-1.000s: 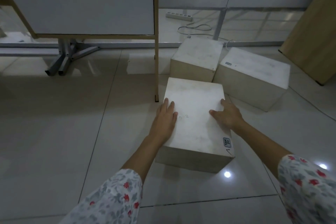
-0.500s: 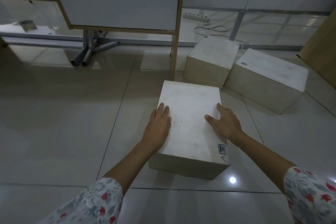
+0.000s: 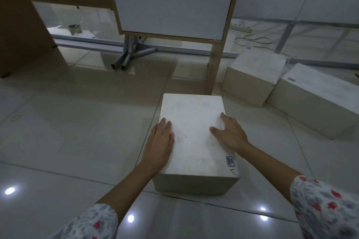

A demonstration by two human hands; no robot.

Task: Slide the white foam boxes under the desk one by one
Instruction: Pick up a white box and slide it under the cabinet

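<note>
A white foam box [image 3: 194, 120] with a small label at its near right corner lies on the tiled floor in front of me. My left hand [image 3: 160, 141] rests flat along its top left edge. My right hand [image 3: 230, 134] clasps the right edge, thumb on top. The box's far end sits just before the desk's wooden leg [image 3: 214, 68], below the white cabinet door [image 3: 171, 0]. Two more white foam boxes, one [image 3: 256, 66] touching the other [image 3: 318, 87], stand to the right of that leg.
Under the desk, left of the leg, lies open tiled floor with a grey metal foot [image 3: 126, 58] at the back. A wooden panel [image 3: 23, 31] bounds the far left. A power strip [image 3: 240, 27] and cable [image 3: 252, 40] lie behind the boxes.
The box under my hands has slid left and toward me, away from the two other boxes. It now lies in front of the desk leg instead of to its right.
</note>
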